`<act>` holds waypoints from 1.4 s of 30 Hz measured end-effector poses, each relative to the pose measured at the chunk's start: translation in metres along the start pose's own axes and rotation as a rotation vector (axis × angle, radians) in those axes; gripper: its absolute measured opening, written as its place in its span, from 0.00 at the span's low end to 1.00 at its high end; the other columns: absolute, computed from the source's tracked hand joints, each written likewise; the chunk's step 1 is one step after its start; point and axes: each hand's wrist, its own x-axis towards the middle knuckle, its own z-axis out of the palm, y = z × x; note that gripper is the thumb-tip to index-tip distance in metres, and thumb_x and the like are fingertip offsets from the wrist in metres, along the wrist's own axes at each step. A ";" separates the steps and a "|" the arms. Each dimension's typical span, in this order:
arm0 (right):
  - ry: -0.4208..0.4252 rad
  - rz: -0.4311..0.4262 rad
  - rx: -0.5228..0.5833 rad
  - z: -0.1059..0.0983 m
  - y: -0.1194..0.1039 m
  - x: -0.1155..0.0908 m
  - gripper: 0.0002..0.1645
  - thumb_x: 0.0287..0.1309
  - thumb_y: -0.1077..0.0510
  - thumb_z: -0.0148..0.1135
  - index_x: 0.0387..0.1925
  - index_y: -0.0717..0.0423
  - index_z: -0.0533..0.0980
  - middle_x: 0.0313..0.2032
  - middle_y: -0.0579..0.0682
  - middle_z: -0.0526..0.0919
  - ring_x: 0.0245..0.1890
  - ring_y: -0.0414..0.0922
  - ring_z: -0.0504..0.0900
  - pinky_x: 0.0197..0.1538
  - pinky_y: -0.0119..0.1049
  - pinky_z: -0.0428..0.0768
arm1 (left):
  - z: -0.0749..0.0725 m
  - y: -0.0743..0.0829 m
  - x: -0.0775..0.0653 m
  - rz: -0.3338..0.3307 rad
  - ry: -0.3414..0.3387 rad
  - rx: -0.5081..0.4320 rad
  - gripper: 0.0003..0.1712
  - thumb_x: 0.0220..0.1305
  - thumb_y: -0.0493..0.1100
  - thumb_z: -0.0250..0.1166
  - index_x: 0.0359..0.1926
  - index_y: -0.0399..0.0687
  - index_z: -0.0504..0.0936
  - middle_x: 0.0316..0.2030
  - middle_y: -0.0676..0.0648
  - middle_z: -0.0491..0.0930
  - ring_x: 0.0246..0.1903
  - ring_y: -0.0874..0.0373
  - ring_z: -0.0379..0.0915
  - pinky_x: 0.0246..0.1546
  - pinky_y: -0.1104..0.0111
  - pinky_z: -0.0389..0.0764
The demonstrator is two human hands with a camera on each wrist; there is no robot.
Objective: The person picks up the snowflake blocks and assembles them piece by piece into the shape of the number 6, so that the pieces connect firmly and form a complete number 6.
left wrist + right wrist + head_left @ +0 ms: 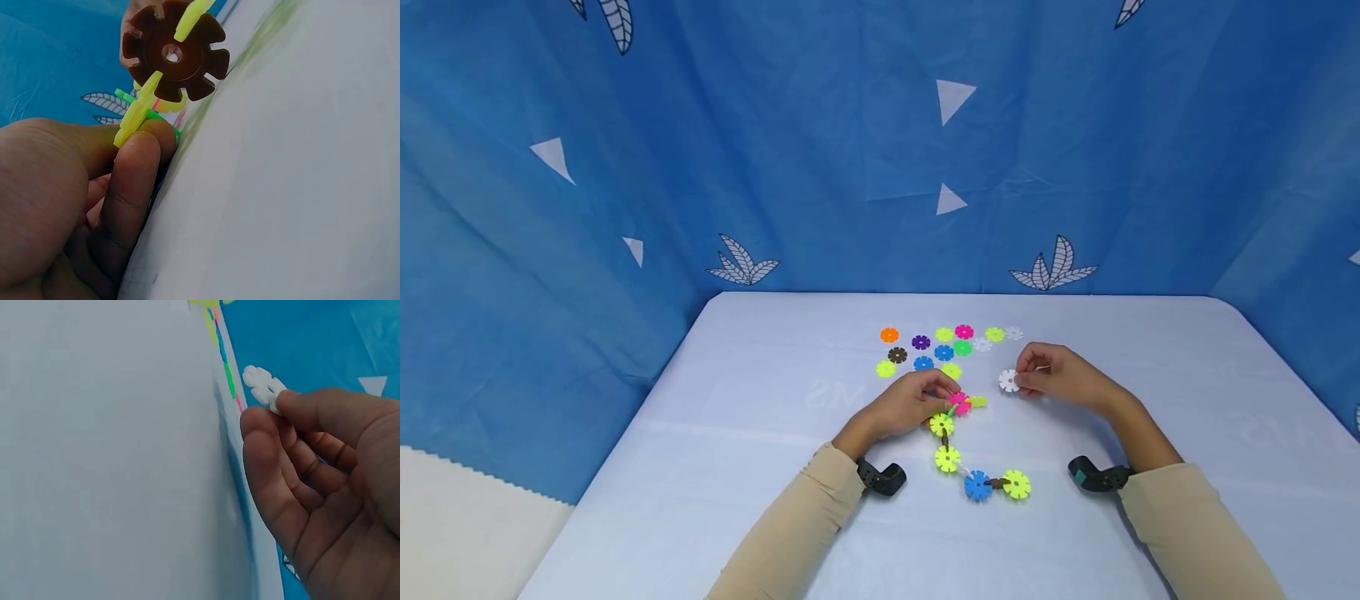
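In the head view my left hand (906, 404) pinches the upper end of a chain of interlocking notched plastic discs, near a pink disc (960, 404) with a yellow disc (977, 402) at its side. From there the chain runs down through yellow discs (947, 459) to a blue disc (978, 486) and an end yellow disc (1017, 484). Up close in the left wrist view, a brown disc (145, 53) stands beyond the fingertips. My right hand (1063, 377) pinches a loose white disc (1007, 382) between thumb and fingers, apart from the chain, to its right.
Several loose discs lie flat at the table's back, among them an orange disc (889, 335), a purple disc (921, 342) and a green disc (962, 348). The white table (715, 467) meets a blue curtain (865, 167) behind.
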 end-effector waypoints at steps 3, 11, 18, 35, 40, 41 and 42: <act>-0.032 0.066 0.091 0.007 -0.003 -0.002 0.09 0.66 0.62 0.65 0.41 0.64 0.74 0.37 0.59 0.80 0.35 0.52 0.84 0.41 0.38 0.85 | 0.001 -0.001 0.001 0.002 0.000 0.001 0.10 0.73 0.38 0.63 0.53 0.51 0.82 0.42 0.53 0.79 0.30 0.58 0.76 0.28 0.67 0.81; -0.102 0.150 0.235 0.022 -0.004 0.001 0.13 0.68 0.63 0.63 0.49 0.68 0.73 0.35 0.59 0.80 0.34 0.51 0.85 0.42 0.40 0.86 | 0.002 -0.001 0.003 0.000 0.010 0.003 0.10 0.73 0.38 0.63 0.52 0.51 0.82 0.42 0.53 0.79 0.31 0.58 0.77 0.28 0.67 0.81; -0.105 0.187 0.310 0.026 0.000 0.002 0.15 0.68 0.62 0.64 0.50 0.69 0.74 0.36 0.59 0.81 0.34 0.49 0.85 0.42 0.38 0.85 | 0.001 0.000 0.003 -0.003 0.011 0.006 0.10 0.73 0.38 0.63 0.52 0.51 0.82 0.42 0.53 0.80 0.31 0.58 0.77 0.28 0.66 0.82; -0.051 0.185 0.349 0.034 -0.006 -0.001 0.11 0.66 0.66 0.64 0.45 0.72 0.78 0.35 0.58 0.82 0.32 0.46 0.86 0.41 0.38 0.85 | 0.001 0.000 0.004 0.027 0.042 0.073 0.07 0.71 0.39 0.65 0.48 0.51 0.85 0.39 0.55 0.81 0.34 0.60 0.77 0.34 0.69 0.79; -0.037 0.206 0.361 0.038 -0.008 0.002 0.10 0.65 0.66 0.66 0.44 0.69 0.79 0.35 0.58 0.82 0.32 0.46 0.86 0.41 0.38 0.85 | 0.001 0.000 0.004 0.011 0.053 0.059 0.07 0.71 0.37 0.65 0.47 0.49 0.86 0.40 0.54 0.81 0.31 0.59 0.76 0.31 0.69 0.79; -0.038 0.207 0.362 0.039 -0.008 0.003 0.10 0.65 0.66 0.66 0.44 0.70 0.79 0.35 0.58 0.82 0.32 0.46 0.86 0.41 0.38 0.85 | 0.001 -0.001 0.004 0.007 0.052 0.057 0.07 0.70 0.37 0.65 0.47 0.48 0.86 0.40 0.54 0.81 0.30 0.59 0.76 0.30 0.69 0.79; -0.037 0.211 0.367 0.039 -0.007 0.004 0.09 0.65 0.66 0.66 0.44 0.69 0.79 0.35 0.59 0.81 0.32 0.46 0.86 0.41 0.38 0.85 | 0.001 -0.001 0.004 0.004 0.052 0.054 0.07 0.71 0.37 0.65 0.47 0.48 0.86 0.40 0.54 0.81 0.30 0.59 0.76 0.31 0.69 0.79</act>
